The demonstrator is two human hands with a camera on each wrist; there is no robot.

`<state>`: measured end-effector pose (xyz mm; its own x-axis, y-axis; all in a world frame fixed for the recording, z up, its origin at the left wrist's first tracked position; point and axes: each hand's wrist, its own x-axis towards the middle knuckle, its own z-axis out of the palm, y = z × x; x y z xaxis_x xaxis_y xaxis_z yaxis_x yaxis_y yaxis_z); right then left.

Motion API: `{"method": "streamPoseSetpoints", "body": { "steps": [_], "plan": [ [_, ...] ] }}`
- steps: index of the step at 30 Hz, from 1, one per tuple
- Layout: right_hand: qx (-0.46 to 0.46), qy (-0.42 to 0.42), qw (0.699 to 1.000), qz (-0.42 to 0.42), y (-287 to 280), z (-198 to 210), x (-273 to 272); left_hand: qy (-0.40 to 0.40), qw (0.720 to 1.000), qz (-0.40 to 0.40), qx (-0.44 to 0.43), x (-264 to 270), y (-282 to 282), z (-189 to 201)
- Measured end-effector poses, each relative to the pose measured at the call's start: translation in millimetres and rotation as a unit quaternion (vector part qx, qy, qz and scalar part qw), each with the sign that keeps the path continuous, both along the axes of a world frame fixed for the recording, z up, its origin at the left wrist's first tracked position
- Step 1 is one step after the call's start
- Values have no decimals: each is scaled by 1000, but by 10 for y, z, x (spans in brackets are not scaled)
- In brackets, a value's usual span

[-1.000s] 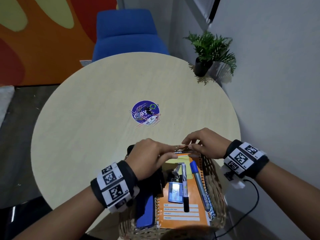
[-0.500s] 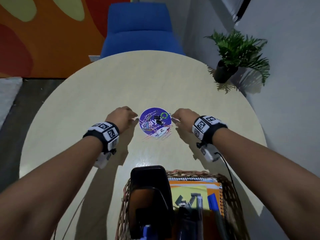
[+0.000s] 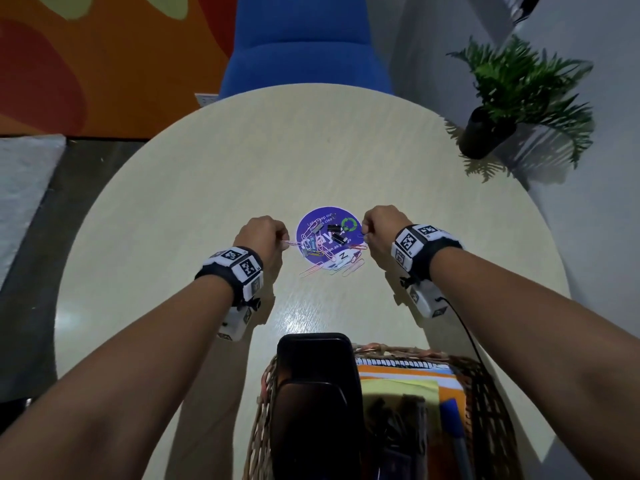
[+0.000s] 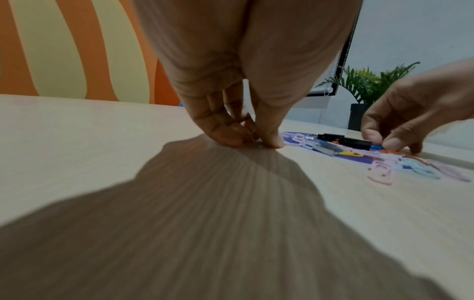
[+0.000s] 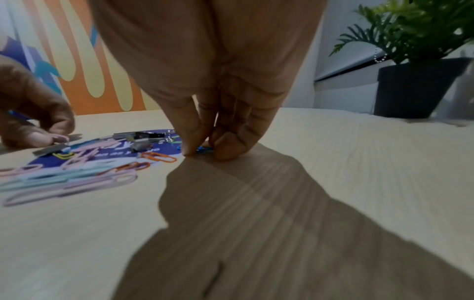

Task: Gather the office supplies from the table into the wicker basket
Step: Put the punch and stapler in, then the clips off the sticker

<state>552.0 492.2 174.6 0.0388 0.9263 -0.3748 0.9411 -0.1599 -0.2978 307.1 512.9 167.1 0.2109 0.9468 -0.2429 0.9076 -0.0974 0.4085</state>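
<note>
paper clips (image 3: 341,263) lie scattered on the purple disc (image 3: 313,221) (mid-table, beyond the wicker basket (image 3: 485,393)); left hand (image 3: 261,237) pinches a pink clip (image 3: 291,242) at the disc's left edge, right hand (image 3: 381,230) a blue clip (image 5: 204,149) at its right.

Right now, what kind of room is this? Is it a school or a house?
Probably an office lounge or meeting corner, though I can't be sure. There is a round table with a blue chair pulled up, a bright orange painted wall, and a potted plant by the wall.
</note>
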Motion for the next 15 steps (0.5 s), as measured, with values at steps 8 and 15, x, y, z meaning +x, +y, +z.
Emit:
{"method": "streamPoseSetpoints", "body": {
  "steps": [8,15],
  "plan": [
    [-5,22,999,-47,-266,59,94,-58,997,41,-22,-172,-322,371],
    [45,99,994,-19,-729,660,355,-168,984,-60,-10,-110,-991,1358]
  ]
}}
